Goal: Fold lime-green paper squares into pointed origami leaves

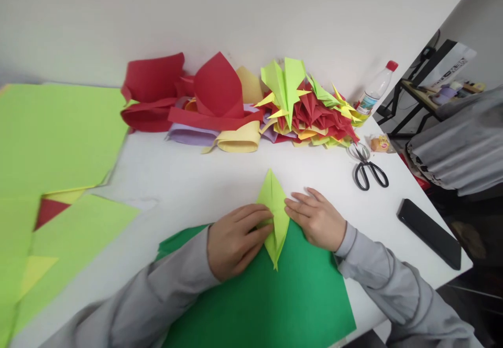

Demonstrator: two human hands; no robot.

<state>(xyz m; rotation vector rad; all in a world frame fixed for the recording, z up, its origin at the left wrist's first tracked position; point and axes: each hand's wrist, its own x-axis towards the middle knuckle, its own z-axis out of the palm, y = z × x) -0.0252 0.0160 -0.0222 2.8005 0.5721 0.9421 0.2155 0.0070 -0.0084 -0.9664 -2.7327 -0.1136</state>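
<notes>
A lime-green folded paper piece (274,201), long and pointed at both ends, lies partly on a dark green sheet (275,301) at the near edge of the white table (188,175). My left hand (236,239) rests on its left side with fingers curled, pressing the fold. My right hand (316,218) lies flat with fingers stretched out, fingertips touching the piece's right edge. Both arms wear grey sleeves.
Large lime-green sheets (51,143) cover the left side. Red, yellow and purple paper scraps (204,107) and a heap of folded paper shapes (310,109) line the wall. Black scissors (367,167), a black phone (429,232), a plastic bottle (377,88) and a small wrapped snack (380,143) stand at right.
</notes>
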